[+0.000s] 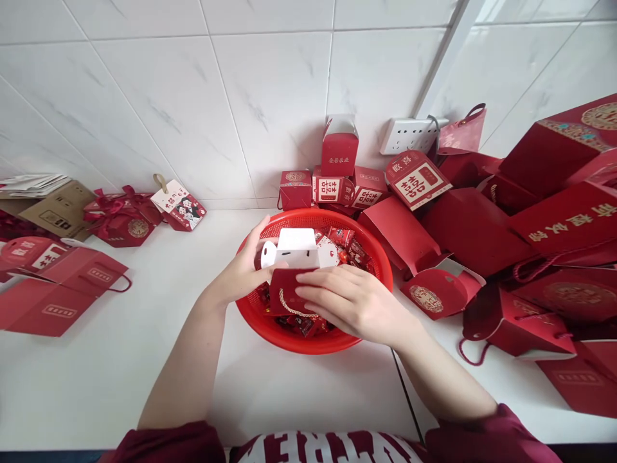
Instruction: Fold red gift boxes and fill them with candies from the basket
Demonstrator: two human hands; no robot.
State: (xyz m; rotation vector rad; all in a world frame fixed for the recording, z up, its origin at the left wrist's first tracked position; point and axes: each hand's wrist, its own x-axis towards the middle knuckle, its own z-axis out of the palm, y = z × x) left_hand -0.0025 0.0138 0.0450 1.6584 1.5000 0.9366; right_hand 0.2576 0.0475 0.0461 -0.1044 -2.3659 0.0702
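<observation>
A small red gift box (pixel 284 281) with white inner flaps and a twisted gold cord handle is held over a red plastic basket (pixel 386 273). Its top flaps stand open. My left hand (pixel 243 269) grips the box's left side, thumb near the top edge. Across its front and right side lie the fingers of my right hand (pixel 344 297), also holding it; part of the right side is hidden beneath them. Wrapped red candies (pixel 341 236) fill the basket around and below the box.
Red gift boxes (pixel 463 225) pile up on the right, with several smaller boxes (pixel 340 151) behind the basket. A white power strip (pixel 409 135) is by the tiled wall. To the left are a ribboned box (pixel 137 225), a printed box (pixel 186 209) and larger red boxes (pixel 62 289).
</observation>
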